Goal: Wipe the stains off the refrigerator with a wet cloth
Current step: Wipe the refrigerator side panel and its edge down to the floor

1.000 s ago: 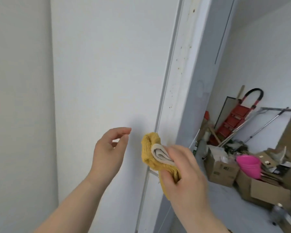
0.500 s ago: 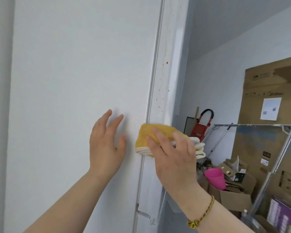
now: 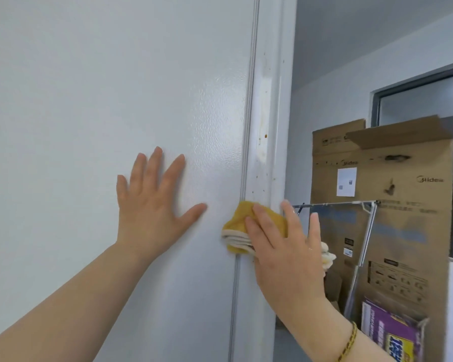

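Arms bare — 1 gold beaded bracelet, right wrist

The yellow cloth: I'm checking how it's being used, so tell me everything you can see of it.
The cloth is mustard yellow with a cream underside, soft towelling folded in layers. The right hand presses it with straight fingers against the refrigerator's edge strip, below brown stain specks. A cream end shows past the hand. Wetness cannot be told.

"Midea" is printed twice on the tall cardboard box.
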